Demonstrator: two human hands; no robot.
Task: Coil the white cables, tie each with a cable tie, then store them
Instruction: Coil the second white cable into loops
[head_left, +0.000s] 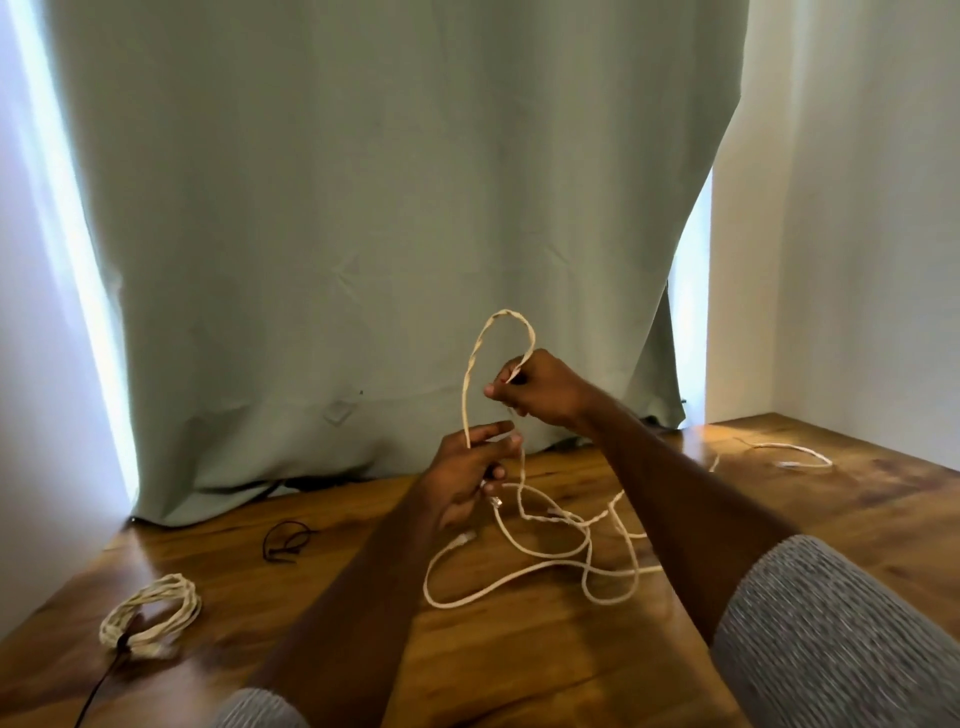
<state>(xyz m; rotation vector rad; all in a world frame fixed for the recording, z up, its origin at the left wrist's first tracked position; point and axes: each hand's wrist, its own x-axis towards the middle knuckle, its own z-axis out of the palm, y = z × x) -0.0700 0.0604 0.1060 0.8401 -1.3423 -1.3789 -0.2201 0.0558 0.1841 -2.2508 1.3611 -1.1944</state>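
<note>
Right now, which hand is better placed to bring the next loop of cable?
The right hand, probably. It pinches the top of the loose cable running on toward the table, while the left hand grips the loop's base as anchor.

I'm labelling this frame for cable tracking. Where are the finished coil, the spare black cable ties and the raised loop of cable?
finished coil (150, 616): head view, on its bundled white strands.
black cable ties (284, 540): head view, middle of the dark bunch on the table.
raised loop (506, 314): head view, top of the arch.
</note>
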